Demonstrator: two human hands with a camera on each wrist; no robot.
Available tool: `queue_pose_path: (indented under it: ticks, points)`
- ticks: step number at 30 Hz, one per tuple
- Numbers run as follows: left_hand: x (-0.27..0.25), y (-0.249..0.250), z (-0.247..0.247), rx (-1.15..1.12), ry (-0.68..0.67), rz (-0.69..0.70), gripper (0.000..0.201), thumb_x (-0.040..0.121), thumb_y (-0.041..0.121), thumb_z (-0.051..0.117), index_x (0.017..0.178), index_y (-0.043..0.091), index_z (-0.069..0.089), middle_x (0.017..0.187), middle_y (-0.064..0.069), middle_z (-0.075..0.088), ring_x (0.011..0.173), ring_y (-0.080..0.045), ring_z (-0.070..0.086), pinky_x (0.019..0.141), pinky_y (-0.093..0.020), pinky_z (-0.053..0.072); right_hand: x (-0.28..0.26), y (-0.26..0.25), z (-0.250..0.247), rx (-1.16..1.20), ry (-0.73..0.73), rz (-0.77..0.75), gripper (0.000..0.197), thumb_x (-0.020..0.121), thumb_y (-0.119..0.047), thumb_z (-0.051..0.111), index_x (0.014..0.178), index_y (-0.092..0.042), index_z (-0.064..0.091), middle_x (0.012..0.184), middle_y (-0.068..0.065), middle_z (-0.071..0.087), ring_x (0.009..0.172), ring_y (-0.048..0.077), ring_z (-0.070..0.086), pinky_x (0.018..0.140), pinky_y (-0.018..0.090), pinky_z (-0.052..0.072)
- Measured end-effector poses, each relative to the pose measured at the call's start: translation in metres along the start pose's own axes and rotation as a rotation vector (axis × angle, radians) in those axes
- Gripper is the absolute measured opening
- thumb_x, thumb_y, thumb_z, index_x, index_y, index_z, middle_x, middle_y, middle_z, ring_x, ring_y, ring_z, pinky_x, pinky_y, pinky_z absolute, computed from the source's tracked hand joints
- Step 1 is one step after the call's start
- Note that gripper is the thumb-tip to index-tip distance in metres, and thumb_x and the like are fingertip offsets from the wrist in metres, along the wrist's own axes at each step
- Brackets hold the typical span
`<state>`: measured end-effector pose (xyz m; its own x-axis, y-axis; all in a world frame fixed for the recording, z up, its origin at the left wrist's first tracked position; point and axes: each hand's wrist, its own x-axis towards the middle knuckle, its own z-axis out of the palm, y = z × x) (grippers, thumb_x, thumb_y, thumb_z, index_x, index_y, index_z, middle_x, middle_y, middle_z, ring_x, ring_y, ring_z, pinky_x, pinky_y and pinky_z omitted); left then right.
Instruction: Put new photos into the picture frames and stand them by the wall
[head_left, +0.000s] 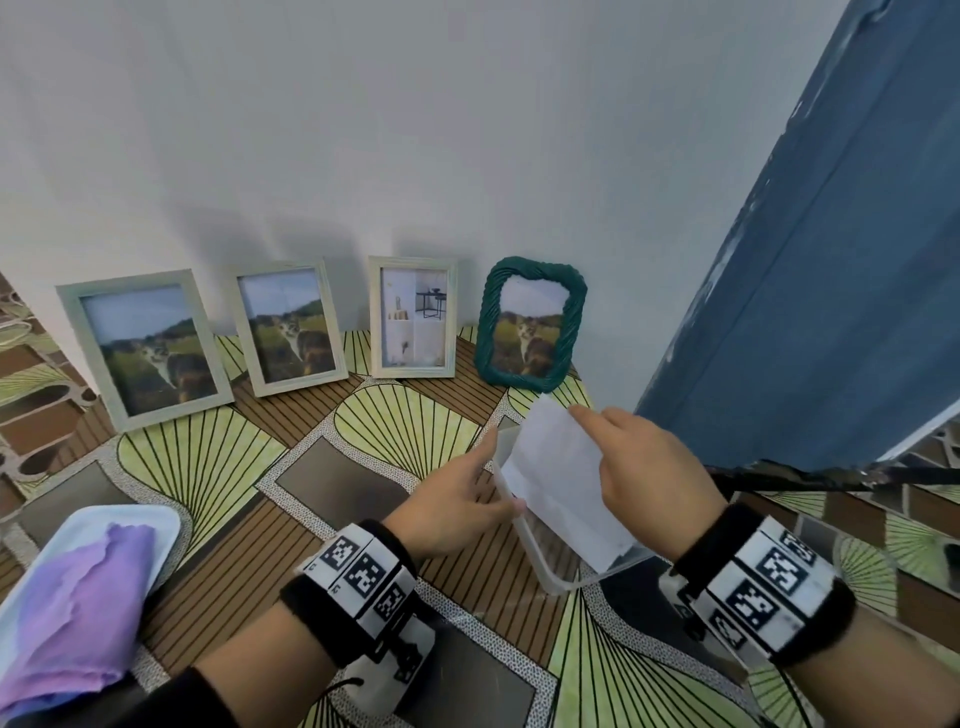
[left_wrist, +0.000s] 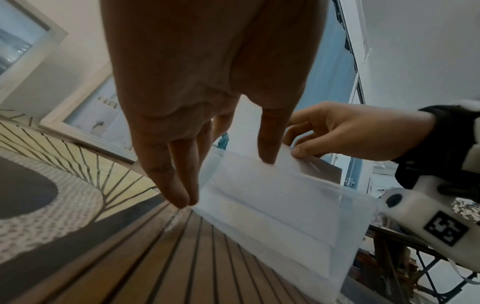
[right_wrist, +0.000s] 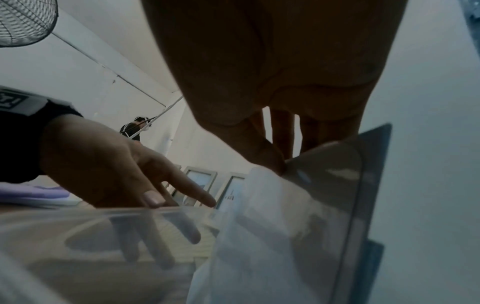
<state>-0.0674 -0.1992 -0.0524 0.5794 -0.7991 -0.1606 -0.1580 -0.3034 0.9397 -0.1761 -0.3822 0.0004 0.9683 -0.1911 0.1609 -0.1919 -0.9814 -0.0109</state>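
Low over the patterned table my left hand (head_left: 498, 470) holds a clear acrylic frame (head_left: 530, 551) by its left wall, thumb on the rim and fingers outside. My right hand (head_left: 592, 431) pinches the top edge of a white-backed photo (head_left: 556, 467) whose lower part sits inside the clear frame. In the left wrist view the photo (left_wrist: 272, 195) shows its blank back, with my right hand's fingertips (left_wrist: 298, 152) on its upper edge. By the wall stand three pale frames (head_left: 145, 348), (head_left: 288, 327), (head_left: 413, 317) and a dark green twisted frame (head_left: 532, 322).
A white tray (head_left: 150, 519) with a purple cloth (head_left: 78, 597) lies at the near left. A blue door panel (head_left: 831, 260) rises close on the right, beyond the table's edge. A fan (right_wrist: 23, 20) and a distant person (right_wrist: 132, 128) appear in the right wrist view.
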Motion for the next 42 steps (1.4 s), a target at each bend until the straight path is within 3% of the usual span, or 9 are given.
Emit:
queue_pose_path:
  ticks: [3, 6, 10, 17, 22, 28, 32, 39, 42]
  points:
    - [-0.001, 0.0, 0.001, -0.056, -0.013, -0.032, 0.091, 0.089, 0.013, 0.07, 0.157, 0.027, 0.01, 0.131, 0.028, 0.042, 0.116, -0.002, 0.061, 0.094, -0.022, 0.052, 0.002, 0.001, 0.008, -0.023, -0.035, 0.014, 0.05, 0.086, -0.001, 0.048, 0.132, -0.02, 0.045, 0.1, 0.002, 0.048, 0.066, 0.018, 0.038, 0.055, 0.03, 0.034]
    - [-0.003, 0.001, 0.0, -0.031, 0.0, -0.03, 0.093, 0.089, 0.015, 0.071, 0.157, 0.027, 0.009, 0.147, 0.019, 0.039, 0.125, -0.008, 0.055, 0.098, -0.03, 0.052, 0.002, -0.001, 0.01, -0.083, -0.045, 0.022, 0.041, 0.086, -0.005, 0.049, 0.124, -0.02, 0.048, 0.1, 0.001, 0.046, 0.062, 0.018, 0.033, 0.053, 0.029, 0.031]
    - [-0.004, -0.001, -0.001, -0.004, 0.02, -0.044, 0.093, 0.088, 0.02, 0.072, 0.157, 0.03, 0.01, 0.151, 0.009, 0.042, 0.12, -0.018, 0.061, 0.098, -0.037, 0.053, 0.004, -0.007, 0.007, -0.145, -0.059, -0.015, 0.042, 0.085, -0.007, 0.051, 0.125, -0.019, 0.054, 0.106, 0.002, 0.053, 0.09, 0.022, 0.047, 0.068, 0.03, 0.03]
    - [-0.004, -0.005, -0.002, 0.104, 0.053, -0.075, 0.095, 0.086, 0.037, 0.073, 0.156, 0.035, 0.01, 0.147, 0.003, 0.049, 0.134, -0.008, 0.045, 0.111, -0.041, 0.041, 0.005, -0.016, 0.015, -0.208, -0.19, 0.034, 0.054, 0.085, -0.015, 0.059, 0.135, -0.016, 0.04, 0.122, 0.005, 0.04, 0.108, 0.025, 0.043, 0.081, 0.038, 0.043]
    - [-0.005, -0.007, -0.002, 0.166, 0.068, -0.103, 0.094, 0.084, 0.048, 0.071, 0.154, 0.044, 0.008, 0.136, 0.003, 0.058, 0.122, -0.013, 0.055, 0.109, -0.042, 0.043, 0.005, -0.017, 0.023, -0.175, -0.17, 0.053, 0.054, 0.087, -0.02, 0.057, 0.138, -0.016, 0.039, 0.122, 0.006, 0.038, 0.108, 0.025, 0.042, 0.081, 0.037, 0.047]
    - [-0.002, -0.007, -0.002, 0.235, 0.091, -0.091, 0.093, 0.084, 0.05, 0.071, 0.154, 0.041, 0.011, 0.126, 0.007, 0.06, 0.112, -0.009, 0.056, 0.107, -0.038, 0.044, 0.009, -0.017, 0.03, 0.01, -0.152, 0.115, 0.056, 0.085, -0.001, 0.056, 0.137, -0.015, 0.04, 0.123, 0.006, 0.034, 0.11, 0.024, 0.038, 0.092, 0.032, 0.046]
    - [0.0, -0.007, -0.003, 0.25, 0.115, -0.076, 0.093, 0.082, 0.05, 0.072, 0.154, 0.039, 0.016, 0.115, 0.011, 0.06, 0.099, -0.003, 0.058, 0.098, -0.03, 0.047, 0.01, -0.02, 0.026, 0.065, -0.108, 0.134, 0.055, 0.084, -0.007, 0.065, 0.133, -0.018, 0.041, 0.122, 0.006, 0.04, 0.111, 0.024, 0.046, 0.089, 0.036, 0.05]
    - [-0.001, -0.009, -0.005, 0.223, 0.127, -0.082, 0.091, 0.08, 0.053, 0.073, 0.152, 0.044, 0.019, 0.109, 0.01, 0.061, 0.104, -0.006, 0.058, 0.102, -0.038, 0.048, 0.01, -0.018, 0.028, 0.046, -0.12, 0.158, 0.05, 0.086, -0.008, 0.063, 0.131, -0.014, 0.041, 0.126, 0.008, 0.039, 0.112, 0.025, 0.046, 0.092, 0.037, 0.049]
    - [-0.003, -0.011, -0.003, 0.233, 0.157, -0.073, 0.086, 0.082, 0.054, 0.071, 0.151, 0.044, 0.022, 0.109, 0.013, 0.058, 0.096, -0.006, 0.059, 0.095, -0.03, 0.05, 0.01, -0.016, 0.028, 0.027, -0.106, 0.16, 0.046, 0.088, -0.013, 0.061, 0.13, -0.016, 0.044, 0.123, 0.006, 0.04, 0.109, 0.024, 0.048, 0.088, 0.037, 0.05]
